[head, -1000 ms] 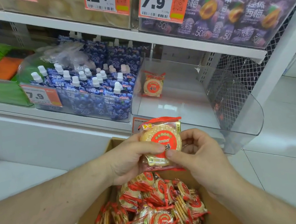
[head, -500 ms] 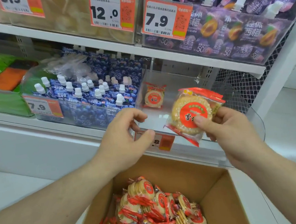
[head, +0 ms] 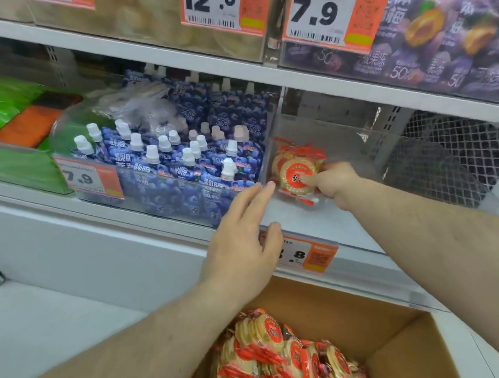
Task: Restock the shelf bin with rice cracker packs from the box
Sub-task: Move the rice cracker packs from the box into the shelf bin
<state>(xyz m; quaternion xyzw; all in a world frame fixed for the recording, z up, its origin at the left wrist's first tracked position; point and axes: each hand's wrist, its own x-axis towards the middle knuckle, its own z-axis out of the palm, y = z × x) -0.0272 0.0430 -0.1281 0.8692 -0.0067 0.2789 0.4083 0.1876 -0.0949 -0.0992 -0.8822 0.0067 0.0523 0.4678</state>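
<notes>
The right hand (head: 332, 184) reached deep into the clear shelf bin (head: 345, 148), thumb and curled fingers pinching a rice cracker pack (head: 294, 173) by its right edge. The pack stood nearly upright, its round red label facing out, pressed close to the bin's left wall. Right behind it sat a second pack (head: 282, 157), mostly covered, only its red crimped top and a sliver of cracker showing; whether the two touched was hard to tell.

The left hand (head: 241, 236) hovered at the bin's front left corner, fingers straight and spread, gripping nothing, its thumb over an orange price tag (head: 313, 256) on the bin's front lip, hiding the first digit.

Below the bin, the cardboard box (head: 396, 339) stood open, heaped with red-and-yellow packs (head: 275, 355) too tangled and cut off by the frame's bottom edge to count.

Left of the bin, blue spouted pouches (head: 178, 171) crowded a neighbouring bin. The shelf above was motion-blurred.
</notes>
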